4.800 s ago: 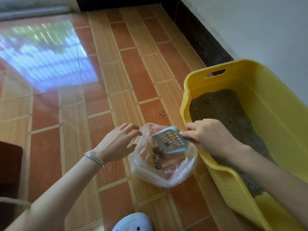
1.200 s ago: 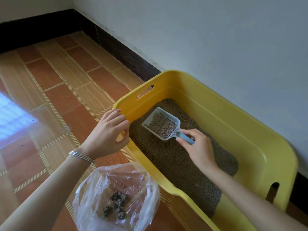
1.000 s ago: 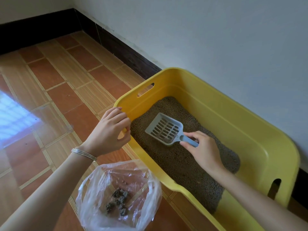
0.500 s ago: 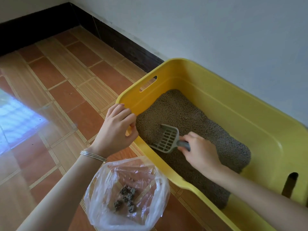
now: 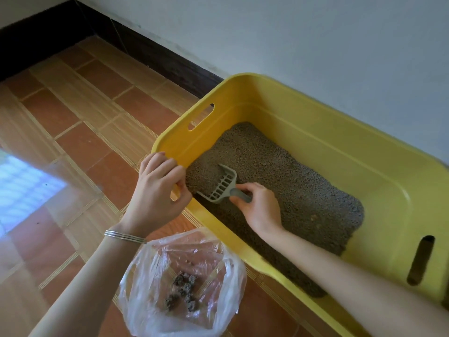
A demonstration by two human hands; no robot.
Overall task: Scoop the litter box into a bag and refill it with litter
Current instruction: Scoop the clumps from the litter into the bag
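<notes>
A yellow litter box (image 5: 313, 122) stands on the tiled floor against the white wall, with grey-brown litter (image 5: 291, 181) spread over its bottom. My right hand (image 5: 260, 205) grips the handle of a grey slotted scoop (image 5: 222, 186), whose blade is tipped down into the litter near the box's near left wall. My left hand (image 5: 158, 188) holds the box's near rim, fingers curled over the edge. A clear plastic bag (image 5: 184, 283) sits open on the floor in front of the box, with several dark clumps (image 5: 183, 291) at its bottom.
The floor (image 5: 80, 132) is orange and tan tile with a bright window reflection at the left. A dark baseboard (image 5: 155, 57) runs along the wall behind the box. The box has cut-out handles at both ends.
The scoop, held level above the litter a second ago, has tipped down and dug into the litter near the left wall. My left hand stays on the rim. The view has shifted slightly.
</notes>
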